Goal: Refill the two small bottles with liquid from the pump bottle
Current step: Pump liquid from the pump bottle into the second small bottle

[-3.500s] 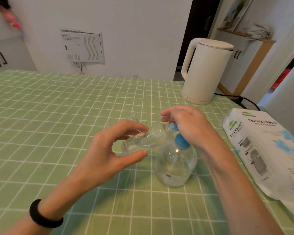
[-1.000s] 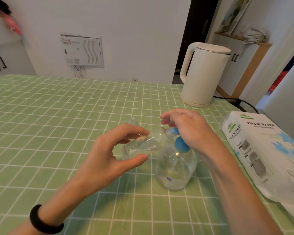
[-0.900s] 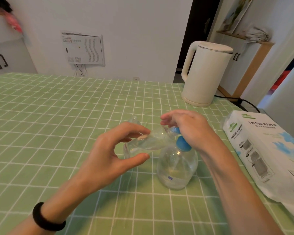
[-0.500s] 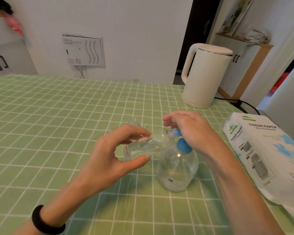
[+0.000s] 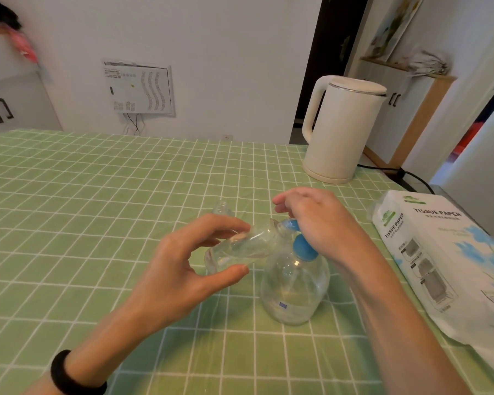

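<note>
A black wristband (image 5: 69, 374) sat on the left wrist. The left hand (image 5: 183, 269) was narrowed round one small bottle (image 5: 240, 248), with its thumb beneath and its fingers on top. It held the clear bottle off the green checked surface (image 5: 83, 209), tipped nearly on its side, with the mouth pointing right towards the right hand. A little clear liquid lay along its lower side.

Just beyond the left fingertips, the second small bottle (image 5: 223, 208) stood upright and uncapped on the surface, touched by neither hand.

The right hand (image 5: 317, 223) was curled over the blue pump head (image 5: 290, 225) of the pump bottle (image 5: 294, 289), whose nozzle met the mouth of the held bottle. The round clear body stood on the surface directly under that hand and was partly filled.

Well beyond the right hand stood a cream kettle (image 5: 342, 129). To the right of that forearm lay a pack of tissue paper (image 5: 439, 252).
</note>
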{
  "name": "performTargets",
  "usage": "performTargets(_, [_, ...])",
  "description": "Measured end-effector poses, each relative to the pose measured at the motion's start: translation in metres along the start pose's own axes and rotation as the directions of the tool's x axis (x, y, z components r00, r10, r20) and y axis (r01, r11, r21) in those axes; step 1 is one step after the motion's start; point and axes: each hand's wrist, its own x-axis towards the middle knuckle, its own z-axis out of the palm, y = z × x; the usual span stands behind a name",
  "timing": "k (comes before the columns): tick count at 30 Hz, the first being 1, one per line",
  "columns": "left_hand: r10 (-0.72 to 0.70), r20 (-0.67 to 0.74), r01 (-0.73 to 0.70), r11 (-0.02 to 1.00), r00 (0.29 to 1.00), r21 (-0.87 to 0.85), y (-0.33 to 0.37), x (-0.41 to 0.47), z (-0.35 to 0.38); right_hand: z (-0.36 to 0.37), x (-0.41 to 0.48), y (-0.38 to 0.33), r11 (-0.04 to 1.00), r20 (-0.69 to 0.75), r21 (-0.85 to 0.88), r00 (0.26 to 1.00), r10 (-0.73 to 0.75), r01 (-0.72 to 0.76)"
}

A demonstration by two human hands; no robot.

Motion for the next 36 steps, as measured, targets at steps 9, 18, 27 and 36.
performTargets(9, [0.017, 0.01, -0.018, 0.999, 1.0, 0.032, -0.0004, -0.0016, 0.0011, 0.0039, 0.0008, 0.0015, 0.997, 0.076, 0.024, 0.995, 0.071, -0.073])
performTargets(18, [-0.085, 0.008, 0.084, 0.959, 0.996, -0.269, -0.0056, -0.0021, 0.0063, -0.0005, 0.0003, -0.0013, 1.0, 0.048, 0.012, 0.999, 0.024, -0.024])
performTargets(27, [-0.149, 0.025, 0.146, 0.901, 0.989, -0.409, -0.0058, -0.0021, 0.0061, 0.0031, -0.0004, -0.0007, 0.995, 0.068, 0.044, 0.994, 0.085, -0.088])
performTargets(36, [-0.236, 0.075, 0.241, 0.835, 0.969, -0.495, -0.0022, -0.0004, 0.0048, 0.0008, 0.0016, -0.0018, 0.998, 0.051, 0.036, 0.997, 0.051, -0.053])
